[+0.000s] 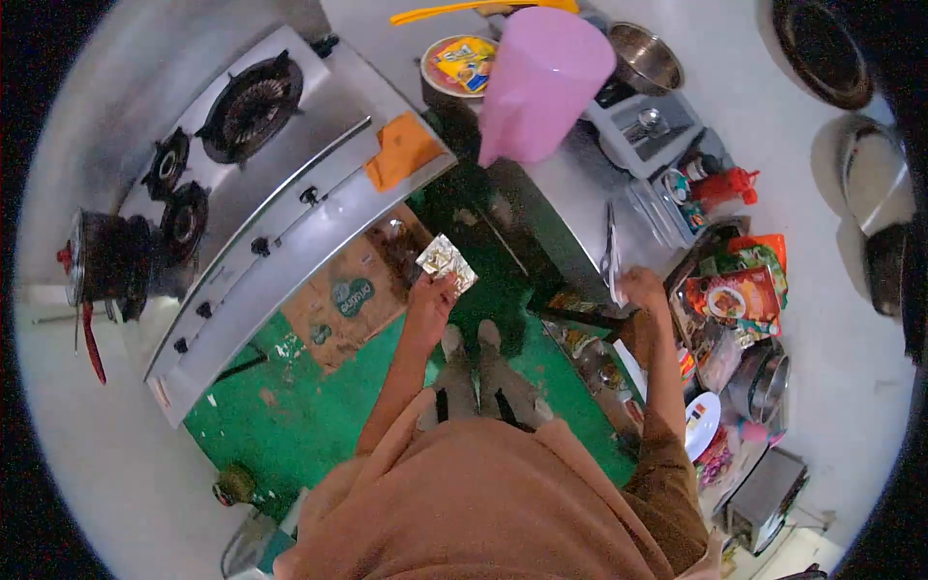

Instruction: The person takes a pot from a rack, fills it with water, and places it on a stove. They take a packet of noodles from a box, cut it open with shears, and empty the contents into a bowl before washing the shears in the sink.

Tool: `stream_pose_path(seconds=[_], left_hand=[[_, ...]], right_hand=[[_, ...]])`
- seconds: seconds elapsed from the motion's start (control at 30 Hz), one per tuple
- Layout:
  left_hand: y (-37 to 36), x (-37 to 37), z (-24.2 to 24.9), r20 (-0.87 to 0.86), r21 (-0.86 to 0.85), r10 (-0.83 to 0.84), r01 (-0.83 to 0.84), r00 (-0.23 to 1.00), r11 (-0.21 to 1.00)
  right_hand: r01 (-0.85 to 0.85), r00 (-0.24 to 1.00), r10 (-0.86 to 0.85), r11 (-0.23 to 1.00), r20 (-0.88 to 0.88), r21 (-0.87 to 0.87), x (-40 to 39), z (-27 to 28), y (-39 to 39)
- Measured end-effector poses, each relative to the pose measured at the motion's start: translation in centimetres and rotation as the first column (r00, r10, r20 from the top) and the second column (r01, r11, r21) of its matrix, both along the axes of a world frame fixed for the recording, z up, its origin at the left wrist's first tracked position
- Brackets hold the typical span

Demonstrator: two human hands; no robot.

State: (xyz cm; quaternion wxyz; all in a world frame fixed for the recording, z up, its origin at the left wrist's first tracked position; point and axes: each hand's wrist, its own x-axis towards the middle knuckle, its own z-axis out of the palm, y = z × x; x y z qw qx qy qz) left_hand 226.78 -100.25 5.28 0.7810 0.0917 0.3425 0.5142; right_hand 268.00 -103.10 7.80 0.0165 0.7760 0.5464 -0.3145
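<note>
My left hand is closed on a small, shiny silver-gold foil packet, held over the floor in front of me. At the counter's edge on the right, my right hand has its fingers closed at the lower end of a long, thin, dark and silvery utensil. Whether that utensil is a knife or a pair of scissors, I cannot make out. Clear plastic containers stand just beyond it on the steel counter.
Left is a gas stove with an orange cloth on its corner. A pink pitcher stands at the back. Right are a red bottle, food packets and pans. Flattened cardboard lies on the green floor.
</note>
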Motion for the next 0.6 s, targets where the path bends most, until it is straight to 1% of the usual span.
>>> stream_pose_path(seconds=[0.03,0.07,0.1,0.17,0.2,0.23,0.27,0.33,0.37,0.4,0.43,0.47,0.5,0.57,0.6], left_hand=[[0.4,-0.4,-0.6,-0.047,-0.018,0.0,-0.001,0.999,1.0],[0.9,-0.4,-1.2,-0.061,-0.006,0.053,-0.054,0.997,0.999],[1.1,-0.6,-1.3,-0.061,-0.011,0.076,-0.076,0.995,0.997],[1.7,-0.9,-1.1,-0.088,-0.004,0.116,-0.117,0.989,0.993],[2.1,-0.9,-1.0,-0.088,-0.008,0.138,-0.14,0.986,0.99],[2.3,-1.0,-1.0,-0.137,-0.038,0.144,-0.15,0.98,0.988],[2.2,-1.1,-1.4,-0.184,-0.072,0.146,-0.162,0.972,0.984],[2.8,-2.1,-3.6,-0.211,-0.103,0.151,-0.176,0.966,0.979],[2.8,-2.3,-4.8,-0.235,-0.128,0.137,-0.17,0.962,0.977],[3.1,-2.4,-5.7,-0.236,-0.136,0.151,-0.187,0.96,0.973],[3.6,-2.5,-6.4,-0.179,-0.098,0.202,-0.222,0.963,0.97],[3.8,-2.7,-7.2,-0.119,-0.065,0.251,-0.26,0.961,0.964],[3.9,-3.1,-8.7,-0.12,-0.069,0.264,-0.274,0.957,0.959],[4.1,-4.2,-11.6,-0.135,-0.09,0.251,-0.264,0.959,0.96],[4.3,-4.6,-12.3,-0.138,-0.093,0.262,-0.276,0.955,0.957]], right_hand=[[0.172,0.897,-0.208,0.977,-0.389,-0.127,-0.5,0.4,-0.5],[0.321,0.774,-0.334,0.939,-0.538,-0.122,-1.6,0.3,-1.2],[0.459,0.609,-0.43,0.876,-0.667,-0.146,-4.4,2.0,-1.7],[0.398,0.646,-0.356,0.912,-0.675,-0.101,-8.7,3.9,-2.7],[0.338,0.519,-0.304,0.932,-0.799,-0.135,-10.1,3.0,-2.9],[0.275,0.366,-0.262,0.947,-0.893,-0.165,-11.5,2.0,-3.2],[0.257,0.371,-0.265,0.95,-0.89,-0.177,-13.3,1.5,-3.5],[0.229,0.486,-0.261,0.959,-0.834,-0.167,-17.4,0.4,-3.4],[0.212,0.491,-0.261,0.961,-0.831,-0.176,-18.6,-0.8,-3.2],[0.208,0.548,-0.289,0.956,-0.785,-0.207,-19.9,-2.3,-3.0],[0.208,0.601,-0.311,0.95,-0.736,-0.232,-21.1,-3.8,-2.5],[0.128,0.741,-0.243,0.966,-0.626,-0.224,-21.9,-5.1,-2.0],[0.113,0.745,-0.234,0.967,-0.625,-0.228,-22.8,-5.6,-1.4],[-0.049,0.832,0.021,0.998,-0.554,-0.035,-24.6,-6.2,-0.4],[-0.061,0.83,0.029,0.997,-0.556,-0.039,-25.2,-6.7,0.2]])
